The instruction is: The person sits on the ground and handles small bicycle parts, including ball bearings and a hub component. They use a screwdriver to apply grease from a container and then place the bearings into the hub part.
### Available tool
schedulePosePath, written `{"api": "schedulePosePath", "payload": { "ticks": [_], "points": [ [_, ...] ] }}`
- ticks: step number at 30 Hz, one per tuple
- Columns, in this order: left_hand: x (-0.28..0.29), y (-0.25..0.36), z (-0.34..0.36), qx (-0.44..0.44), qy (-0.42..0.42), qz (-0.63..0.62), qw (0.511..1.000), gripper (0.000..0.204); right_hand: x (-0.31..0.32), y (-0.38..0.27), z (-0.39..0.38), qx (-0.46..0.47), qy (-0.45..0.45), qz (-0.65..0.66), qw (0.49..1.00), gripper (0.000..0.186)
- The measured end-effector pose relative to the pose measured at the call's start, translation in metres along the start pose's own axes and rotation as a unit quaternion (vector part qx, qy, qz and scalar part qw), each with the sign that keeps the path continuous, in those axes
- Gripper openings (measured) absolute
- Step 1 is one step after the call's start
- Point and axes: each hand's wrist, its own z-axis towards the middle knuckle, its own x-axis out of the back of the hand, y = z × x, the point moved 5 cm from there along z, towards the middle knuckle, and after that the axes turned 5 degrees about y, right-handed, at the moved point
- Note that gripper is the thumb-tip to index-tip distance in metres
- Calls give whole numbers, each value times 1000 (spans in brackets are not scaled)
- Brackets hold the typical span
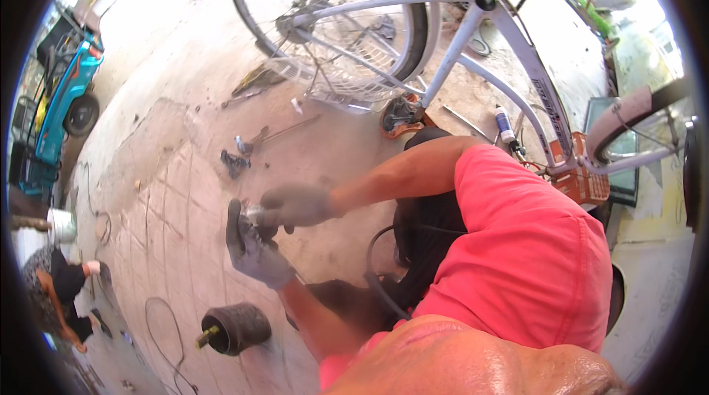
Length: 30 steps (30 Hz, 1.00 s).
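Part of the wearer's head (pixel 473 365) juts in at the lower edge, closest to the lens. Pale, cracked floor (pixel 155 166) spreads beneath nearly everything. A blue vehicle (pixel 66 111) with a dark wheel stands at the far left. Across the upper right runs a white bicycle (pixel 456 48), near the wearer's right arm, and below the vehicle another person (pixel 70 280) shows at the rim with one arm bare. The wearer's pink shirt (pixel 524 240) takes up the lower right. A white openwork basket (pixel 347 92) shows behind the spokes of the nearer wheel, and a dark round container (pixel 251 327) with a yellowish stub poking out sits on the floor near the left forearm.

Both hands are gloved in grey and meet left of centre, above the floor. The right hand (pixel 299 207) has its fingers bent in around a small metallic part (pixel 255 215); the left hand (pixel 255 251) is curled about it from the other side, one digit upright. Blur makes the part's exact shape uncertain. A white-and-blue bottle (pixel 504 123) is near the bicycle frame. Small dark pieces (pixel 235 164) lie on the floor beyond the hands.
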Motion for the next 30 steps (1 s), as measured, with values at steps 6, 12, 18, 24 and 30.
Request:
{"api": "schedulePosePath", "payload": {
  "ticks": [6,12,18,24,30],
  "points": [
    [29,-10,28,127,-44,-200,971,35,-1,18,6,-46,-71,172,981,41],
    [28,-23,34,274,-22,-401,874,38,-2,-4,18,-65,-42,75,994,46],
    [17,-29,25,292,-61,-437,849,39,7,6,4,-89,-38,61,993,45],
    [11,-41,26,289,-168,-417,845,33,17,6,10,-90,-14,49,995,46],
    [20,-28,14,165,-223,-258,926,37,4,-1,2,-67,-23,67,995,45]
  ]
}}
